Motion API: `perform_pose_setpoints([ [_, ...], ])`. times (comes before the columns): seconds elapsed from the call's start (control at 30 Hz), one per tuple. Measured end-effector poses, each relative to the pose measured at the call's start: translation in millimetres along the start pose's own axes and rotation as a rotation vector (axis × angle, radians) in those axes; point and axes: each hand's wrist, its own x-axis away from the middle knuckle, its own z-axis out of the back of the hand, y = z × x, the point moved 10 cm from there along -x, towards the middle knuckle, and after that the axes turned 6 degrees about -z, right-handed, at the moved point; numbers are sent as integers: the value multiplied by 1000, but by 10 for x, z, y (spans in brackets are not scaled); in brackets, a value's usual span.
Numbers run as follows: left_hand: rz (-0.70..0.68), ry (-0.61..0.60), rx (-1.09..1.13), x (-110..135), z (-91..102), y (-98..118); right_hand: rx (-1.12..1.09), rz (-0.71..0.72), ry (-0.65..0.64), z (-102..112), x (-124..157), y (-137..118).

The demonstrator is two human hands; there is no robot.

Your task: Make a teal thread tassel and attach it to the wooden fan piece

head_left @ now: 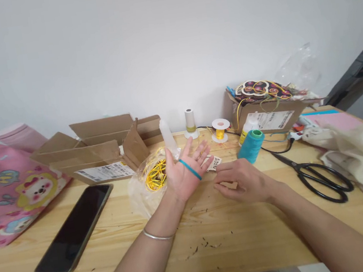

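Your left hand [183, 174] is raised just above the pale wooden tabletop [217, 235], palm up and fingers spread wide. It clasps nothing, though a thin teal cord [190, 169] lies across the base of its fingers; you cannot tell whether the cord runs round the back. A slim silver bangle [157, 236] sits on that wrist. Your right hand [245, 182] rests palm down on the table just beside it, fingers loosely curled, the tips touching a small flat piece of light wood [229, 185]. Whether they pinch it or only lie on it cannot be told. A second small cut-out wooden piece [214, 162] lies between the two hands. Behind your left hand is a clear plastic bag of yellow cord [154, 176]. A teal cone of thread [251, 145] stands near your right hand, with black-handled scissors [322, 175] further right. A dark smartphone [74, 229] lies well to the left, in front of an open cardboard box [95, 151].
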Motion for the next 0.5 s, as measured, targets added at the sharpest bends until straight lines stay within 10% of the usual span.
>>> perform_pose_setpoints([
  [0.2, 433, -110, -54, 228, -111, -596, -91, -14, 59, 132, -6, 105],
  [0.5, 699, -284, -108, 475, -214, -1007, -84, -118, 133, 175, 10, 342],
])
